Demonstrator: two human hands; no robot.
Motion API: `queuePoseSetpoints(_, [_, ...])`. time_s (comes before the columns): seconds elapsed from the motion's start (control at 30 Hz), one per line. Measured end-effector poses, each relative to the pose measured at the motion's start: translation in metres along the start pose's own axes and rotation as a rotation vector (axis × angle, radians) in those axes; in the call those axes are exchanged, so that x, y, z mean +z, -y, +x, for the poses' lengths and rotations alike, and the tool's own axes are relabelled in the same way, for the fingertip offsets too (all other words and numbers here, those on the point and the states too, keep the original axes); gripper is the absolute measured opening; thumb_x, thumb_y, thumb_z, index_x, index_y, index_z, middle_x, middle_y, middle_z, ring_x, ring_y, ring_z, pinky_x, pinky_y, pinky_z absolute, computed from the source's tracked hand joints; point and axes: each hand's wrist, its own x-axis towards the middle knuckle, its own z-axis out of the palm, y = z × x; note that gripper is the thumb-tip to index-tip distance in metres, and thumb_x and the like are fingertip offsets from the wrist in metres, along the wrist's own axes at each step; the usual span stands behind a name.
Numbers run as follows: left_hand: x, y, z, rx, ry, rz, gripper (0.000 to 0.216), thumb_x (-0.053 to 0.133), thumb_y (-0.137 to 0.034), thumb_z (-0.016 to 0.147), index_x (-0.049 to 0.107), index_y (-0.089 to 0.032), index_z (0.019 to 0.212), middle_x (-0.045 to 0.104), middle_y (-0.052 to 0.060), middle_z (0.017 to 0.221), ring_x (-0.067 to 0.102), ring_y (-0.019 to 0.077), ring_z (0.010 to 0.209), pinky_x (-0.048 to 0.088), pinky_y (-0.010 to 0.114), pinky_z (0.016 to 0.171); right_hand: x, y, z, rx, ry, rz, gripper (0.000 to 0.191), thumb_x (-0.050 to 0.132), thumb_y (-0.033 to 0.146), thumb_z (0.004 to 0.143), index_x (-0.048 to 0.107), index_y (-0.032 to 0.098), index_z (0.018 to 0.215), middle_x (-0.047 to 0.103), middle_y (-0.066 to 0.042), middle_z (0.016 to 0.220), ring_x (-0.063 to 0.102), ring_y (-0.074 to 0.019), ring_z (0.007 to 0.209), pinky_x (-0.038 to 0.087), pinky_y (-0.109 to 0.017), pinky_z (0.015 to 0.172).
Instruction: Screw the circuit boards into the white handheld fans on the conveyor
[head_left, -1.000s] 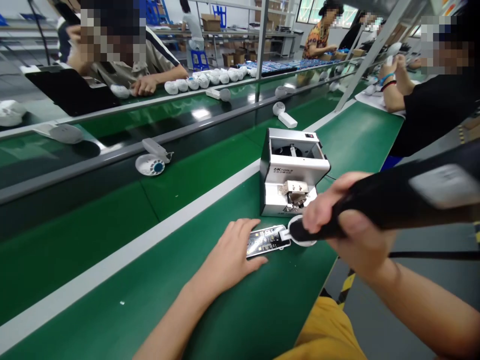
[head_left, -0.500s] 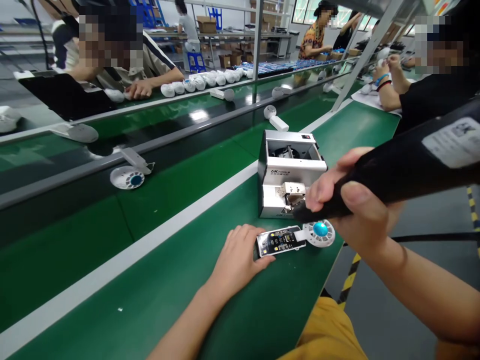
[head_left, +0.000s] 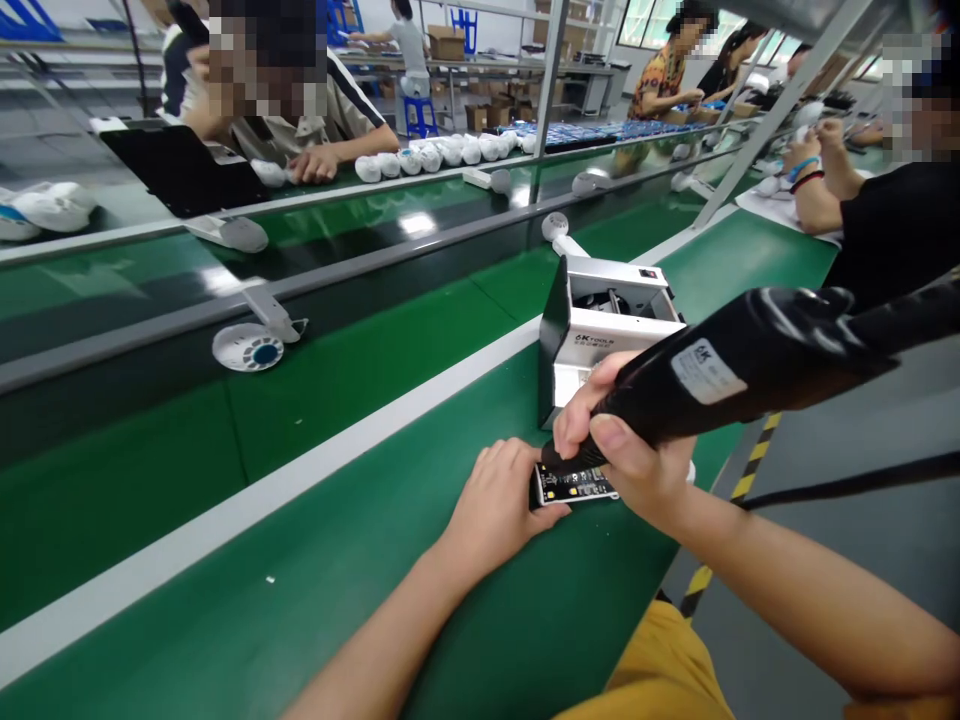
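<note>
My right hand [head_left: 637, 450] is wrapped round a black electric screwdriver [head_left: 697, 365] with a white label. Its tip end points down and left, over the upper edge of a white device with a bare circuit board [head_left: 574, 487]. My left hand [head_left: 504, 500] grips the left end of that device between thumb and fingers, against the green bench. The device's round head is mostly hidden behind my right hand. Just beyond stands a silver and black screw feeder [head_left: 600, 335], its front partly covered by my right hand.
A green conveyor [head_left: 390, 370] runs along the far side of the bench, carrying a white device with a round head [head_left: 251, 346]. Several wrapped white pieces [head_left: 450, 152] line the opposite bench, where a co-worker sits. Another person in black is at the right. A cable [head_left: 847, 482] hangs behind my right arm.
My right hand has brought the screwdriver from the screw feeder's front down and left, over the circuit board. My left hand still holds the device. The view has shifted slightly.
</note>
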Motion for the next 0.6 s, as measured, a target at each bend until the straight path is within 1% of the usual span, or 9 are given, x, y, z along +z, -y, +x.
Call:
queuePoseSetpoints(0.1, [0.001,0.000,0.000,-0.006,-0.002,0.000,0.057,0.078,-0.040,0.078,0.048,-0.021,0.122,0.058,0.008,0.112,0.054,0.0290,0.103,0.044,0.044,0.089,0.002,0.000,0.001,0.017,-0.002,0.008,0.026,0.068,0.028,0.085,0.052,0.025,0.105,0.060,0.003,0.070,0.058,-0.0172,0.056,0.051,-0.035,0.056])
queuePoseSetpoints(0.17, [0.002,-0.001,-0.001,-0.007,0.005,0.004,0.058,0.078,-0.042,0.077,0.048,-0.019,0.121,0.058,0.008,0.112,0.054,0.0291,0.102,0.044,0.044,0.089,0.001,-0.002,0.001,0.032,0.009,0.004,0.026,0.068,0.026,0.084,0.053,0.026,0.104,0.060,0.003,0.071,0.059,-0.0178,0.059,0.051,-0.036,0.058])
queuePoseSetpoints(0.3, [0.003,-0.002,-0.001,-0.021,0.016,0.023,0.054,0.078,-0.045,0.076,0.051,-0.017,0.114,0.059,0.008,0.108,0.054,0.0285,0.100,0.045,0.044,0.088,-0.005,-0.009,-0.001,0.041,0.131,-0.053,0.032,0.070,0.022,0.082,0.052,0.028,0.108,0.063,0.001,0.076,0.061,-0.0205,0.066,0.052,-0.040,0.065])
queuePoseSetpoints(0.37, [0.002,-0.003,-0.001,-0.030,0.016,0.038,0.054,0.077,-0.048,0.076,0.052,-0.018,0.113,0.059,0.007,0.106,0.055,0.0281,0.099,0.045,0.043,0.087,-0.006,-0.009,0.000,0.050,0.134,-0.040,0.031,0.070,0.024,0.083,0.053,0.027,0.109,0.064,0.001,0.075,0.061,-0.0206,0.064,0.051,-0.039,0.064])
queuePoseSetpoints(0.43, [0.001,-0.003,-0.001,-0.034,0.018,0.051,0.056,0.077,-0.051,0.076,0.053,-0.018,0.114,0.059,0.007,0.105,0.055,0.0278,0.098,0.045,0.043,0.087,-0.006,-0.002,0.002,0.076,0.070,0.003,0.027,0.067,0.025,0.086,0.054,0.026,0.108,0.063,0.002,0.071,0.059,-0.0194,0.059,0.050,-0.038,0.061])
queuePoseSetpoints(0.5, [-0.001,-0.004,-0.001,-0.027,0.027,0.041,0.054,0.077,-0.050,0.076,0.054,-0.020,0.114,0.059,0.006,0.107,0.055,0.0272,0.099,0.045,0.042,0.088,-0.010,0.012,0.005,0.091,-0.023,0.050,0.023,0.067,0.027,0.086,0.055,0.025,0.106,0.063,0.002,0.066,0.057,-0.0192,0.055,0.049,-0.037,0.058])
queuePoseSetpoints(0.6, [-0.005,-0.006,-0.001,-0.003,0.050,-0.008,0.049,0.078,-0.041,0.077,0.054,-0.022,0.116,0.060,0.005,0.111,0.054,0.0263,0.103,0.043,0.042,0.091,-0.024,0.041,0.013,0.037,-0.154,0.065,0.025,0.072,0.029,0.078,0.058,0.024,0.099,0.063,0.000,0.063,0.055,-0.0205,0.051,0.048,-0.038,0.052])
